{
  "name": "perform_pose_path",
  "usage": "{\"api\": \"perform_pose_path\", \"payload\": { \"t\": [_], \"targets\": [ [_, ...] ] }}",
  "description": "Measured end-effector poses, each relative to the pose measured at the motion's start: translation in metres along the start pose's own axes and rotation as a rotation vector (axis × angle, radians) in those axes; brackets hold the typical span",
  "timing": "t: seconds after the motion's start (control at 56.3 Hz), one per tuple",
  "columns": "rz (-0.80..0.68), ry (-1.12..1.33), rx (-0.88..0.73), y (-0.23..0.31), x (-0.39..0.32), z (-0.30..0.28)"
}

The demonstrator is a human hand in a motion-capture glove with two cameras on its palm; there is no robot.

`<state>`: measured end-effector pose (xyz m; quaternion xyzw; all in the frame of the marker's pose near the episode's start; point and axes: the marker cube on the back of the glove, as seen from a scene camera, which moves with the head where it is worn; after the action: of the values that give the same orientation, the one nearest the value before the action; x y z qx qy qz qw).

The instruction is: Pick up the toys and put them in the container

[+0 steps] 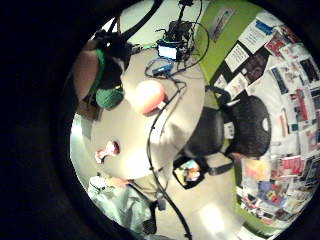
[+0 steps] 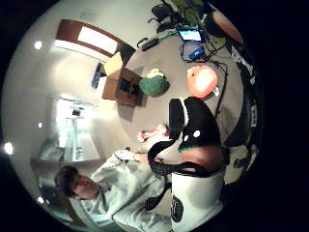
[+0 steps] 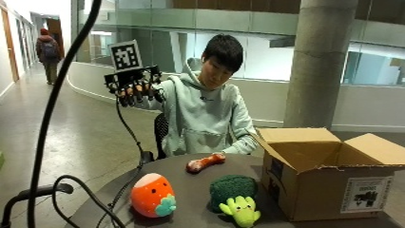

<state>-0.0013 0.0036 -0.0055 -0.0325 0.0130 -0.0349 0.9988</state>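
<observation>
1. The gloved right hand (image 3: 134, 90) is raised high beside the person's shoulder, well above the table (image 3: 190, 190), with its fingers hanging loosely curled and nothing held in them
2. In the thumb side palm view a black-capped finger (image 2: 193, 121) of that hand shows against the tabletop far beyond it, touching none of the toys
3. The bone-shaped toy (image 3: 205, 162) lies on the table nearest the person, just in front of their chest, pinkish-red with pale ends
4. The strawberry plush (image 3: 152, 195) stands upright near the table's front edge, orange-red with a small teal leaf patch at its lower side
5. The broccoli plush (image 3: 235, 196) sits beside the strawberry, apart from it, its dark green head behind a lighter green stalk with a face on it
6. The cardboard box (image 3: 329, 175) stands on the table just beside the broccoli, flaps folded open; what its inside holds cannot be seen
7. A black cable (image 3: 95, 204) runs across the table past the strawberry
</observation>
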Motion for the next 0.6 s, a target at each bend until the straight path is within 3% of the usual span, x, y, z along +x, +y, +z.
{"api": "perform_pose_path", "payload": {
  "t": [0.497, 0.603],
  "targets": [
    [-0.038, 0.224, -0.11, -0.037, -0.046, -0.001],
    [0.045, 0.259, -0.128, -0.042, -0.056, -0.008]
  ]
}}
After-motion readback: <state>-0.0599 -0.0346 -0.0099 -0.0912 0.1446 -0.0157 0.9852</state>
